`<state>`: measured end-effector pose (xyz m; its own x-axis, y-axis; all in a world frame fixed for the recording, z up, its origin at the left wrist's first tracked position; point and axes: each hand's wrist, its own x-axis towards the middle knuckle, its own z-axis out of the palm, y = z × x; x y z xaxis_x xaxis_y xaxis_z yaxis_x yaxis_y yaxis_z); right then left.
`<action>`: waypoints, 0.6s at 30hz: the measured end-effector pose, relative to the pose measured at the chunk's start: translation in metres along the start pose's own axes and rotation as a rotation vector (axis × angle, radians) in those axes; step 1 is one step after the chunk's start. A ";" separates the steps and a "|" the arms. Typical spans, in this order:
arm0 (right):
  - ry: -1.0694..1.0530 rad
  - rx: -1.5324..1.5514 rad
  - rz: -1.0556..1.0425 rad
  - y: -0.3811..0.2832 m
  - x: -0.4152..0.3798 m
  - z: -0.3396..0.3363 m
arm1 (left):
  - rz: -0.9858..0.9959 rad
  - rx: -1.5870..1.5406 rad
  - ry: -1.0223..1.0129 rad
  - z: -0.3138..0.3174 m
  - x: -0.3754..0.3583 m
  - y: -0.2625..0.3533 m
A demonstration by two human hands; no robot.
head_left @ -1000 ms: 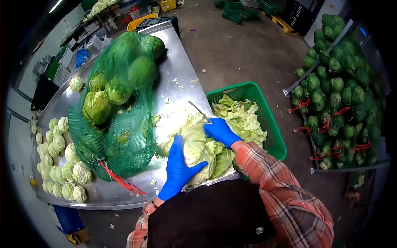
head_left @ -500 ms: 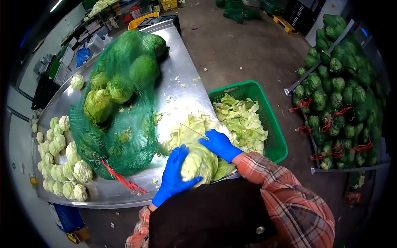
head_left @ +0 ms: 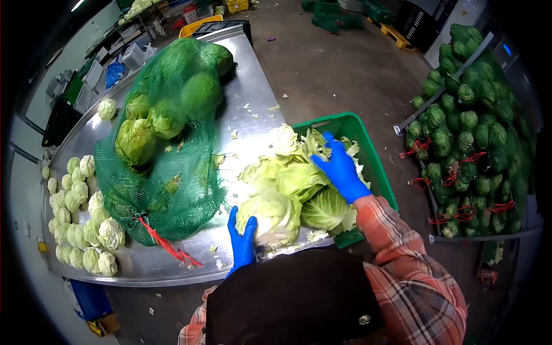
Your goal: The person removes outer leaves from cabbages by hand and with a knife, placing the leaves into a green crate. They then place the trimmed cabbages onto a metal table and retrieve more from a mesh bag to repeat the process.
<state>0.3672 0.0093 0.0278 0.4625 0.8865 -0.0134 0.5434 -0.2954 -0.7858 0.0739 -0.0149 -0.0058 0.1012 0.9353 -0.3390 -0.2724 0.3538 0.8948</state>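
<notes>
**Our left hand (head_left: 242, 240) is touching a cabbage (head_left: 267, 217)**

In the head view, we are resting parted fingers against the cabbage on the metal table (head_left: 247, 80). Our right hand (head_left: 339, 167) is spreading near leaves (head_left: 299, 179) by the green basket (head_left: 379, 167); its palm is hiding any grasp.

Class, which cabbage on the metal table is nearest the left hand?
The pale head beside the left hand, next to the loose leaves; the netted heads and the small heads lie farther left.
</notes>
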 end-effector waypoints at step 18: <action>-0.344 0.521 -0.286 0.001 -0.056 0.050 | 0.240 0.286 -0.142 0.026 0.011 -0.005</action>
<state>0.3069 -0.0227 -0.0030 0.0553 0.9922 0.1115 0.1631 0.1011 -0.9814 0.1016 -0.0060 -0.0066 0.2034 0.9754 -0.0851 -0.0294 0.0929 0.9952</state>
